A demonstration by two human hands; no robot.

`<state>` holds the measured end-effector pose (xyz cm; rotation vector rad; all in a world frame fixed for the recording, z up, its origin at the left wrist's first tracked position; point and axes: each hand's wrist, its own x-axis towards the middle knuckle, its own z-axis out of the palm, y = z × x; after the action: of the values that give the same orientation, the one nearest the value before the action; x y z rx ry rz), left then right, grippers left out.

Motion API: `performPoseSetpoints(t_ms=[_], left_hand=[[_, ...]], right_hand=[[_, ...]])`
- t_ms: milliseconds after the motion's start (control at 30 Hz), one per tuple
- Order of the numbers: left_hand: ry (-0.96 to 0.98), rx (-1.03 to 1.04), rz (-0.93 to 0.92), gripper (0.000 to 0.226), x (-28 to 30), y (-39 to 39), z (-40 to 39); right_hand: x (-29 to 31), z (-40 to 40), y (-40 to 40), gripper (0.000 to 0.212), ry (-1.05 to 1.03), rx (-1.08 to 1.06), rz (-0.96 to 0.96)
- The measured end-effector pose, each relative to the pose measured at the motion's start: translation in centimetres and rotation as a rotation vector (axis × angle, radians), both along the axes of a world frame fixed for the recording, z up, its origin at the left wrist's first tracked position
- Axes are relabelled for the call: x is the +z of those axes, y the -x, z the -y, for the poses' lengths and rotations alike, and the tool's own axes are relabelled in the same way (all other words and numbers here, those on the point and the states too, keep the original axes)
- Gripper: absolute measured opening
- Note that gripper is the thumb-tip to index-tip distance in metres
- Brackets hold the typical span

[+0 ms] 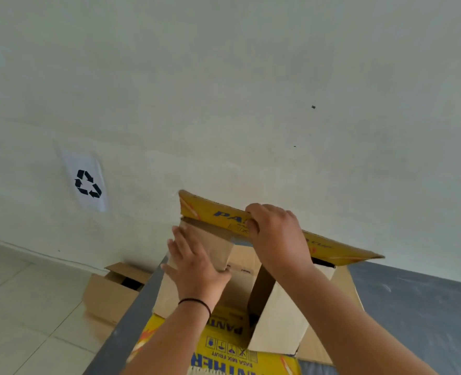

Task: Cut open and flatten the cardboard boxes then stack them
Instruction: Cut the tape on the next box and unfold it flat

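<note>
On the grey table, right hand grips yellow box flap; left hand presses flat.

Recycling corner: recycling sign on bare wall, tiled floor.

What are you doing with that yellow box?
A person is taking apart a yellow printed cardboard box on a grey table. The right hand grips the top flap, and the left hand presses flat against a brown side flap. The box is not flat yet. Another brown box sits on the floor by the wall.
</note>
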<state>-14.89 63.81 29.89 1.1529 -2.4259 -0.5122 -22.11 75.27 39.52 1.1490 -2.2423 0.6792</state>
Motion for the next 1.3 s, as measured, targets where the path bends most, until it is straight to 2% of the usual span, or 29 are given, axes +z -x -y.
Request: performPoseSetpoints(t_ms=[67,167,200,267,367,400,467,533,567,633,667,700,733,767,833,867,900,933,1033,1167,1300], left_hand=[[-0.020,-0.097,-0.092,0.122,-0.5,-0.4,0.4],[-0.174,-0.292,-0.310,0.062,1.1,-1.9,1.5],[-0.222,-0.301,-0.387,0.055,1.9,-2.5,2.1],[-0.213,-0.251,-0.500,0.060,3.6,-3.3,3.2],[0.143,-0.323,-0.496,0.088,5.2,-3.5,4.1],[0.270,-0.358,-0.454,0.090,5.6,-3.3,4.1],[0.388,-0.395,-0.410,0.070,6.2,-3.2,4.4],[0.397,-0.377,-0.443,0.032,6.1,-3.4,4.8],[0.395,-0.358,-0.452,0.019,5.8,-3.6,5.0],[0.365,-0.325,-0.436,0.011,5.1,-3.9,5.1],[0.357,-0.314,-0.436,0.010,4.8,-4.1,5.0],[0.357,-0.309,-0.442,0.010,4.6,-4.2,5.0],[0.365,-0.310,-0.447,0.010,4.6,-4.3,5.0],[0.379,-0.310,-0.453,0.010,4.5,-4.4,5.1],[0.410,-0.312,-0.467,0.011,4.6,-4.6,5.0],[0.424,-0.322,-0.472,0.011,4.6,-4.7,4.8],[0.435,-0.332,-0.476,0.011,4.6,-4.7,4.7],[0.444,-0.338,-0.479,0.011,4.6,-4.8,4.5],[0.460,-0.347,-0.477,0.011,4.5,-5.1,4.7],[0.434,-0.333,-0.469,0.010,4.1,-5.0,6.2],[0.392,-0.270,-0.403,0.011,4.1,-4.3,8.0]], right_hand=[[-0.4,0.0,0.0,0.020,-0.029,-0.049,-0.020],[-0.5,-0.4,0.7,0.022,-0.038,-0.106,-0.031],[-0.5,-0.5,1.1,0.022,-0.049,-0.115,-0.030],[-0.5,-0.7,1.7,0.023,-0.080,-0.100,-0.040],[-0.9,-0.4,1.7,0.020,-0.108,-0.003,-0.062],[-1.2,-0.3,1.3,0.021,-0.121,0.017,-0.061],[-1.9,0.0,0.9,0.020,-0.148,0.026,-0.051],[-2.4,-0.2,0.8,0.017,-0.107,0.017,-0.065],[-2.8,-0.7,0.4,0.019,-0.051,-0.002,-0.082],[-4.0,-2.2,-1.1,0.032,0.128,-0.062,-0.086],[-5.0,-3.2,-2.4,0.032,0.247,-0.098,-0.064],[-6.3,-4.1,-3.8,0.029,0.360,-0.140,0.023],[-7.6,-4.8,-4.9,0.029,0.434,-0.215,0.193],[-9.0,-5.3,-5.4,0.039,0.448,-0.315,0.438],[-11.4,-5.3,-5.0,0.092,0.219,-0.546,0.849],[-11.9,-5.0,-4.4,0.115,0.097,-0.603,0.942],[-12.0,-4.6,-3.7,0.126,0.027,-0.624,0.979],[-12.1,-4.3,-3.0,0.128,0.009,-0.641,0.969],[-12.0,-4.2,-1.3,0.101,0.077,-0.634,0.930],[-10.7,-7.2,-1.0,0.040,0.322,-0.567,0.911],[-8.3,-10.5,0.3,0.017,0.313,-0.525,0.876]])
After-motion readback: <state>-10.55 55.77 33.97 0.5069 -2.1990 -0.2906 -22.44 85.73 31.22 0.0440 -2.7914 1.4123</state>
